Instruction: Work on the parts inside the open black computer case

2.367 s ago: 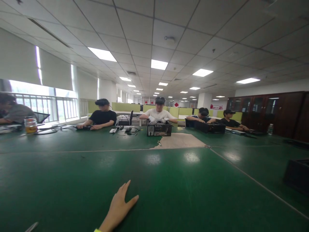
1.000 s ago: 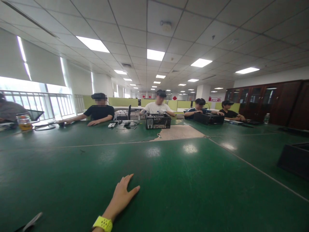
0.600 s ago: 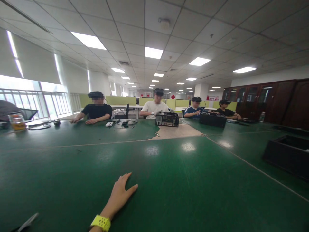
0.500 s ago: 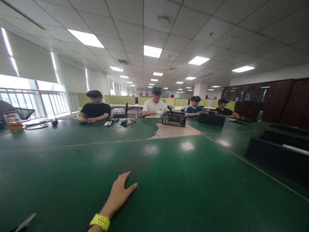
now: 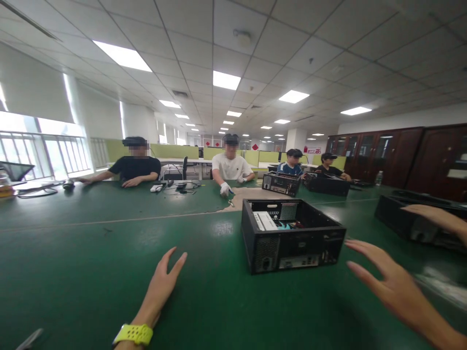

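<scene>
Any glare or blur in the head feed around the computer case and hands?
Head view: the open computer case is sharp; the right hand is smeared by motion blur, the left hand fairly crisp; ceiling lights leave pale glare on the green table; windows at left are blown out.

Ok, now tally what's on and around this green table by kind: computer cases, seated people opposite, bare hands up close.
Black computer cases: 4
Seated people opposite: 4
Bare hands up close: 3 (left hand, right hand, another person's hand)
Total: 11
</scene>
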### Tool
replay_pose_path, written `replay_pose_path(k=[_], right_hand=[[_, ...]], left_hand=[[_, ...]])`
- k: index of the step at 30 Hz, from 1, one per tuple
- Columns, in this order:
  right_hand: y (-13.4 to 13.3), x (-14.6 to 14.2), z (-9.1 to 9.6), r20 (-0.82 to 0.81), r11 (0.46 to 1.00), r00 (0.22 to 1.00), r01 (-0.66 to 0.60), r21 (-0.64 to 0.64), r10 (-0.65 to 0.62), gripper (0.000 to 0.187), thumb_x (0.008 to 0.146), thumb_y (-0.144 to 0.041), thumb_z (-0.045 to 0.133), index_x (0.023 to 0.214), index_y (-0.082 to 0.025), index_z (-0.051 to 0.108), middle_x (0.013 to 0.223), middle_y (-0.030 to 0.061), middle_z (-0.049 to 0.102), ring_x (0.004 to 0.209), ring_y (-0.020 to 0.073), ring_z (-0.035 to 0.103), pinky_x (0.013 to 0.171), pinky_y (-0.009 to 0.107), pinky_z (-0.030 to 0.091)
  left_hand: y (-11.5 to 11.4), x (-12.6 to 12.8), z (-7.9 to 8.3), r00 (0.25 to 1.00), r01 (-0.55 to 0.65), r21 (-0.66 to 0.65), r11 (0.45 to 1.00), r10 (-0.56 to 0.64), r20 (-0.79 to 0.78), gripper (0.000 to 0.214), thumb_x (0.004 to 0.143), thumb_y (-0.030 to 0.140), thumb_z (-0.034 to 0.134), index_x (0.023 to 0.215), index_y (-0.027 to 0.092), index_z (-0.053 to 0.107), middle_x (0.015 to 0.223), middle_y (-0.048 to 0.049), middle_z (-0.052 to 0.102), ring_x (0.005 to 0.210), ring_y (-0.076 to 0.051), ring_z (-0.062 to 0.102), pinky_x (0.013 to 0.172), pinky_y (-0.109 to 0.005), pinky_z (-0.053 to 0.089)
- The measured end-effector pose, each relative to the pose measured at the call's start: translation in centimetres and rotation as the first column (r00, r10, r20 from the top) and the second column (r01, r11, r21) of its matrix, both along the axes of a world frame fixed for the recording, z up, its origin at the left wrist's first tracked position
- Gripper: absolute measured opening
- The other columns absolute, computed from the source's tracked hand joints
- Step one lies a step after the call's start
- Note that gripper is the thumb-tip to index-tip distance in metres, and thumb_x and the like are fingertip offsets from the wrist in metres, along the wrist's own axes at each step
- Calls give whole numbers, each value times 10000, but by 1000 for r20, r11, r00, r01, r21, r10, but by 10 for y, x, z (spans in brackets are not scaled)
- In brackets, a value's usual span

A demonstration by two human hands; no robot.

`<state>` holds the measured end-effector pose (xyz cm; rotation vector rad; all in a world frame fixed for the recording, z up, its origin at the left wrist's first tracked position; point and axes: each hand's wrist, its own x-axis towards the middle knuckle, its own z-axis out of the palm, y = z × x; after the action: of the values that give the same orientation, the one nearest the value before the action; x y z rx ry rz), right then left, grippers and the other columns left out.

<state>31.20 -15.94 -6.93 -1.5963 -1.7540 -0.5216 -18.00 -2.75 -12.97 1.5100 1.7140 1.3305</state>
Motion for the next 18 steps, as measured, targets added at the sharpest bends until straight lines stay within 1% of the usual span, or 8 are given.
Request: replay_pose_path(k=[2, 3, 5, 8, 12, 15, 16, 18], right_hand=[[53, -17, 6, 138, 989, 983, -107, -101, 121, 543, 838, -563, 490, 1268, -232, 505, 1289, 49, 538, 1212, 222, 459, 1022, 396, 381], [78, -27, 6, 190, 982, 969, -134, -132, 158, 533, 853, -554, 468, 1249, -202, 527, 1258, 66, 562, 1191, 226, 476, 1005, 391, 383], [118, -47, 1, 235, 990, 965, -91, -109, 114, 503, 871, -558, 423, 1095, -156, 627, 1070, 93, 651, 1023, 229, 571, 878, 366, 427], [145, -64, -10, 192, 999, 981, 24, 35, -31, 535, 835, -636, 424, 809, -168, 683, 763, 63, 663, 731, 199, 597, 675, 310, 393], [135, -75, -19, 140, 990, 990, -31, 137, 12, 481, 789, -646, 507, 720, -210, 698, 684, 25, 653, 643, 154, 583, 580, 255, 315], [108, -99, -18, 104, 973, 992, -89, 211, 68, 406, 805, -578, 547, 713, -214, 702, 660, 16, 653, 620, 135, 577, 582, 251, 292], [98, -110, -17, 95, 965, 991, -118, 234, 99, 380, 812, -552, 556, 710, -215, 697, 651, 10, 649, 611, 130, 571, 593, 253, 290], [76, -136, -16, 71, 946, 983, -183, 267, 170, 342, 824, -513, 563, 706, -214, 681, 630, -2, 635, 595, 126, 552, 613, 260, 280]], left_hand=[[-8, -1, 14, 1000, -23, 87, 996, 22, 23, 731, 758, 666, 441, 1314, 193, 410, 1400, -122, 423, 1318, -271, 353, 1102, -461, 252], [-14, -3, 22, 999, -29, 124, 992, 26, 28, 702, 758, 652, 457, 1302, 208, 425, 1392, -110, 438, 1310, -267, 366, 1098, -462, 261], [-30, -7, 38, 999, -40, 176, 984, 38, 15, 651, 762, 630, 473, 1280, 236, 449, 1377, -91, 461, 1290, -267, 396, 1083, -470, 289], [-55, -17, 61, 992, -59, 192, 980, 79, -96, 627, 763, 628, 467, 1259, 243, 470, 1346, -88, 489, 1254, -284, 438, 1055, -496, 327], [-68, -16, 95, 947, -10, 257, 966, 91, -307, 595, 786, 609, 451, 1234, 219, 488, 1322, -94, 501, 1239, -283, 452, 1059, -492, 329], [-66, 11, 115, 889, 139, 309, 941, 19, -457, 525, 849, 545, 410, 1274, 238, 448, 1381, -83, 448, 1290, -254, 395, 1065, -472, 332], [-67, 24, 118, 850, 219, 319, 922, -20, -526, 509, 867, 519, 400, 1298, 250, 422, 1403, -75, 425, 1311, -244, 367, 1068, -464, 331], [-72, 52, 117, 709, 398, 318, 860, -68, -702, 539, 866, 503, 426, 1352, 279, 361, 1446, -59, 374, 1351, -245, 297, 1086, -464, 301]])
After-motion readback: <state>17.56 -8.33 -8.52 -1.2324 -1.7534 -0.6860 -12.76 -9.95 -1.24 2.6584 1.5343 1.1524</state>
